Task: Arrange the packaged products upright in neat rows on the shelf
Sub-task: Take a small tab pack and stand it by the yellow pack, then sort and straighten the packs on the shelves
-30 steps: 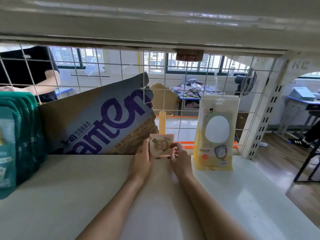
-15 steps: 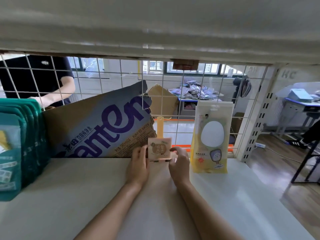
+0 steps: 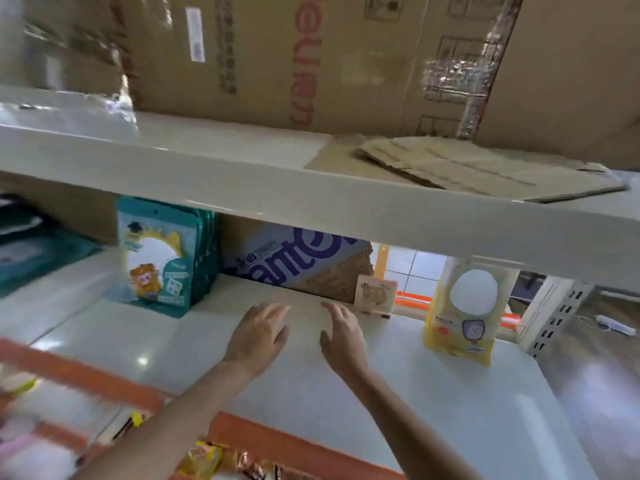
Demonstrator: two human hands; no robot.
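A small pink packet (image 3: pixel 375 295) stands upright at the back of the white shelf (image 3: pixel 433 403), leaning by a cardboard box. My left hand (image 3: pixel 259 336) and my right hand (image 3: pixel 341 336) hover over the shelf just in front of it, both empty with fingers spread. A tall yellow packet (image 3: pixel 462 311) stands upright to the right. A row of teal packets (image 3: pixel 161 256) stands upright on the left.
A cardboard box with purple lettering (image 3: pixel 298 263) lies at the back behind the packets. The upper shelf (image 3: pixel 311 188) overhangs, carrying large cartons (image 3: pixel 311 57) and flattened cardboard (image 3: pixel 485 164). An orange shelf edge (image 3: pixel 277 445) and loose wrapped snacks (image 3: pixel 204 460) sit below.
Both hands have let go of the small pink packet and drawn back toward me. The packet now stands alone. My view has pulled back and up, showing the upper shelf.
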